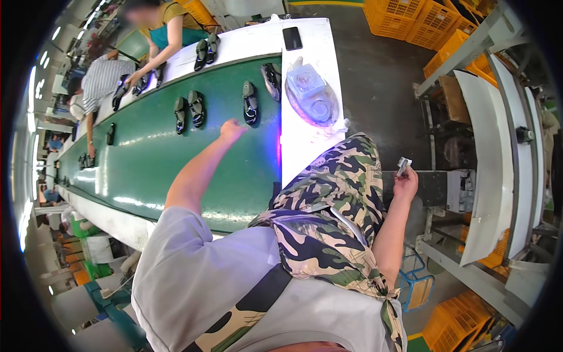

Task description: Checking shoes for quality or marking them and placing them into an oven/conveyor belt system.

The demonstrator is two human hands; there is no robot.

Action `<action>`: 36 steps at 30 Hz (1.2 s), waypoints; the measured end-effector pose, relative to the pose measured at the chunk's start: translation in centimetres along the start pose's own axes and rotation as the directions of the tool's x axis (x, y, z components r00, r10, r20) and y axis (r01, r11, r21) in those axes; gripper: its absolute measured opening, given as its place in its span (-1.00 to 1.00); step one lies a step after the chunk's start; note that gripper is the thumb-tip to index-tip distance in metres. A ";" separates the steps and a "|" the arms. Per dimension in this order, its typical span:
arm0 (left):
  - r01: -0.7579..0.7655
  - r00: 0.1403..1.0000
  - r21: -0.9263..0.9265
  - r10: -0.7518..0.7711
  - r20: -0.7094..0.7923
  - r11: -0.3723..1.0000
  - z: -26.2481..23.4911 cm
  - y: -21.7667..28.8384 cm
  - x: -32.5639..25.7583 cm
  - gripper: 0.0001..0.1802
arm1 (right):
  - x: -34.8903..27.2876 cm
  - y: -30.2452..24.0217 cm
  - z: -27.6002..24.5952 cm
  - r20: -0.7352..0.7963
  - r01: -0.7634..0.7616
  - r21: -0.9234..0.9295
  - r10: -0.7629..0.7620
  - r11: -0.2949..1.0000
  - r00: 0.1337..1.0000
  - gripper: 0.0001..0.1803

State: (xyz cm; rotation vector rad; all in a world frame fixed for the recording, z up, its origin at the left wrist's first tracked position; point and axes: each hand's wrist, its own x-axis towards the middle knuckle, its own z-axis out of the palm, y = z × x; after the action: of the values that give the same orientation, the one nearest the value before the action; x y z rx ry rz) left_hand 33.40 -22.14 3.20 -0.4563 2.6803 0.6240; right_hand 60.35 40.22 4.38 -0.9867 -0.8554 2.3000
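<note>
My left hand reaches out over the green conveyor belt, just below and left of a black shoe. A small gap shows between hand and shoe, and its fingers are too small and blurred to read. Another dark shoe lies at the belt's right end. Off to my right, beside the camouflage apron, my right hand is closed on a small grey and white object whose kind I cannot make out. A pair of black shoes lies farther left on the belt.
A white ledge at the belt's end bears a black phone and an oval tray with a blue container. Across the belt, a co-worker handles shoes. Orange crates and a metal rack stand to the right.
</note>
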 end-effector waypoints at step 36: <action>0.261 0.911 -0.667 0.050 0.409 0.697 3.4 6.6 6.4 -0.56 | -4.4 -3.3 5.4 0.063 0.073 -0.032 -0.071 0.997 0.996 -0.89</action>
State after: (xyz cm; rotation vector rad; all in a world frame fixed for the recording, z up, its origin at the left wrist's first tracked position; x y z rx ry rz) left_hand 26.07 -16.31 0.11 -0.5923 1.9126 1.5505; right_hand 59.53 37.79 11.61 -0.8887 -0.9428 2.2721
